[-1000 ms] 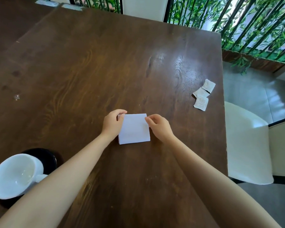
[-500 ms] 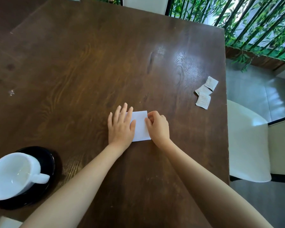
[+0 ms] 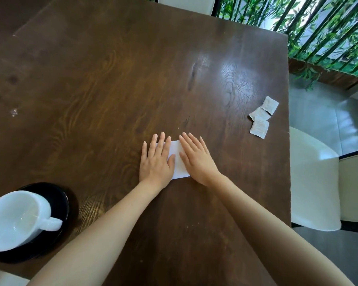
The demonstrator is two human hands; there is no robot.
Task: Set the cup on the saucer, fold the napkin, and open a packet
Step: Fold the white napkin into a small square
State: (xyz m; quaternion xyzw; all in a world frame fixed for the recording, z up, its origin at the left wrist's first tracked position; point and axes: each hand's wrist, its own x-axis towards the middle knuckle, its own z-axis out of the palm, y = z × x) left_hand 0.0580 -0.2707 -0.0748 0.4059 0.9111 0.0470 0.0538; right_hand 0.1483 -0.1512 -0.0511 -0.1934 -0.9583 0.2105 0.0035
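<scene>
Now the right hand (image 3: 196,159) has flattened beside the left hand (image 3: 156,159), straight fingers of both pressing the napkin (image 3: 177,159); its fold looks nearly finished, packets (image 3: 260,118) untouched.

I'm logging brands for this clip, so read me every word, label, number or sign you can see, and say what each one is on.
Nothing here can be read.
packets: faint grey print on them, too small and blurred to read.
napkin: plain white where it shows, no print.
cup: plain white, no lettering visible.
saucer: plain black, no lettering visible.
</scene>
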